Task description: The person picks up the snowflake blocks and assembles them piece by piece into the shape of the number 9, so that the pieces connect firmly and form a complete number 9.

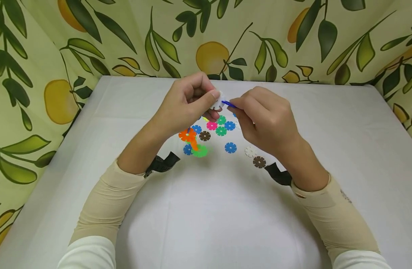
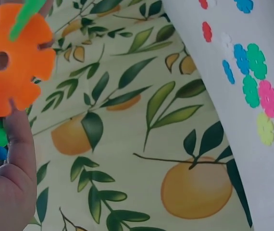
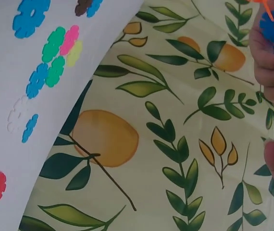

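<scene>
The left hand [image 1: 189, 102] pinches a white disc [image 1: 218, 104] above the bench [image 1: 209, 224]. At that disc's three o'clock the right hand [image 1: 267, 121] pinches a blue disc [image 1: 229, 104], edge-on, its rim at the white one. An orange disc [image 1: 183, 136] shows at the left hand's six o'clock, a light green disc [image 1: 200, 151] towards five from it; what carries them is hidden. On the bench, a pink disc [image 1: 211, 126] has green discs [image 1: 221, 120] at two and four o'clock, a brown disc [image 1: 205, 136] at seven.

Several discs [image 1: 230, 147] are lying on the table [image 1: 226, 224]. A curtain [image 1: 125, 33] is hanging behind it and at its left.
</scene>
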A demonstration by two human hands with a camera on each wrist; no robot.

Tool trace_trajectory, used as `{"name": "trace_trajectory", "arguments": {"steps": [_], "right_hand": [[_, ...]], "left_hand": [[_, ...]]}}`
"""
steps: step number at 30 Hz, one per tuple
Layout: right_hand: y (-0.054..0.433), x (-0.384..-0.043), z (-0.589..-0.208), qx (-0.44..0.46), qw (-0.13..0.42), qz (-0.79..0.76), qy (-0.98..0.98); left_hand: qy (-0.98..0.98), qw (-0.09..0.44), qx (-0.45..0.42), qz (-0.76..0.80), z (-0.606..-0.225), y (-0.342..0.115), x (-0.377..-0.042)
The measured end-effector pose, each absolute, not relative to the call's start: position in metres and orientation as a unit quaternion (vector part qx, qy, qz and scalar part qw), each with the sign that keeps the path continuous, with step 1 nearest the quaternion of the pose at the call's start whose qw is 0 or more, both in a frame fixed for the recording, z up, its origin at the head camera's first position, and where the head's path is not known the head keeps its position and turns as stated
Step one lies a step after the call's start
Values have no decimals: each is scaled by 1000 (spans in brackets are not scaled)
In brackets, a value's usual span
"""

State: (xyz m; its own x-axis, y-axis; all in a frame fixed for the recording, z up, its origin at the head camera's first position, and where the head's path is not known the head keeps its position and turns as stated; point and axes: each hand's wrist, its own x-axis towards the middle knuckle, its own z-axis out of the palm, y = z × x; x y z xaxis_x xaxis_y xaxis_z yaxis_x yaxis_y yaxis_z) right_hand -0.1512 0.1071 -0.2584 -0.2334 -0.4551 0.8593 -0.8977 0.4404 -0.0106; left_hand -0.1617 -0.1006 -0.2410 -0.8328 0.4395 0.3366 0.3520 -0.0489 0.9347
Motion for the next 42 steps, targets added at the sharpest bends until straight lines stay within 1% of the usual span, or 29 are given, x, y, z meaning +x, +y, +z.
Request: {"name": "trace_trajectory", "arguments": {"steps": [5, 17, 20, 23, 27, 29, 33, 38, 39, 40, 42], "right_hand": [[101, -150, -262, 453, 438, 280, -724], [98, -148, -265, 456, 423, 283, -731], [101, -148, -264, 452, 421, 285, -733], [104, -150, -262, 449, 412, 293, -737], [108, -153, -259, 447, 382, 302, -751], [110, -155, -258, 445, 367, 300, -760], [113, -158, -259, 446, 347, 287, -774], [116, -160, -257, 453, 321, 274, -785], [117, -160, -256, 451, 307, 272, -793], [118, -160, -256, 443, 280, 270, -808], [121, -159, -255, 411, 203, 263, -849]], "left_hand": [[672, 17, 301, 676, -241, -100, -161], [665, 23, 311, 679, -241, -101, -159], [665, 33, 300, 684, -242, -97, -160], [671, 59, 284, 682, -242, -95, -160], [705, 90, 287, 642, -240, -98, -160], [737, 95, 297, 599, -240, -100, -159], [791, 90, 313, 518, -239, -102, -160], [808, 66, 321, 489, -239, -105, -164], [813, 61, 321, 482, -238, -106, -164], [818, 57, 321, 474, -238, -107, -165], [831, 59, 317, 454, -236, -109, -166]]}}
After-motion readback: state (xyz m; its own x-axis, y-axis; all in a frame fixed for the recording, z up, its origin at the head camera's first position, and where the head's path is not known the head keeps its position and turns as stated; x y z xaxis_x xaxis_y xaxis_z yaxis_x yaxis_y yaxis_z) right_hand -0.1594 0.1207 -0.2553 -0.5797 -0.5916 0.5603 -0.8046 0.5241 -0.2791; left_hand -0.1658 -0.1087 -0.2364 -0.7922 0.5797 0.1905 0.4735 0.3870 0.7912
